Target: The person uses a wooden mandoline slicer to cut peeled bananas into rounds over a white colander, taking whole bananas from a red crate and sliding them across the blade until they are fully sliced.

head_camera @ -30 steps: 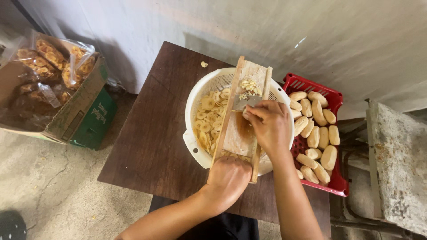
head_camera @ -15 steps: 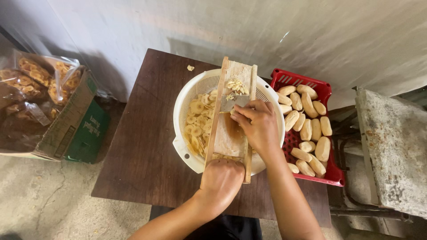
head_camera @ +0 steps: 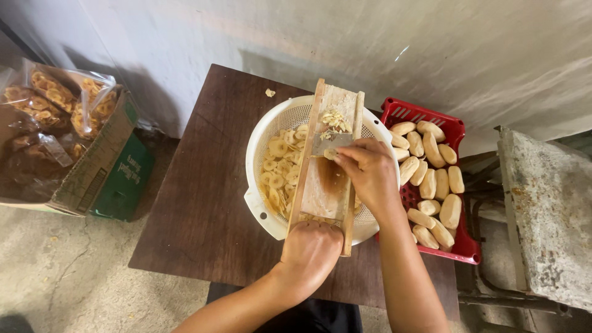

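The left hand (head_camera: 311,246) grips the near end of the long wooden slicer board (head_camera: 327,166) lying across the round white plastic colander (head_camera: 262,185), while the right hand (head_camera: 369,172) pinches a pale peeled banana piece (head_camera: 331,153) at the blade, so the slicing step seems underway and the next push needs fingers kept clear.

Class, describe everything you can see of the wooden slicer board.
The wooden slicer board is a long pale plank with raised side rails and a metal blade across its middle. It lies tilted over the white colander. The left hand grips its near end; the right hand presses a peeled piece near the blade. Shavings sit above it.
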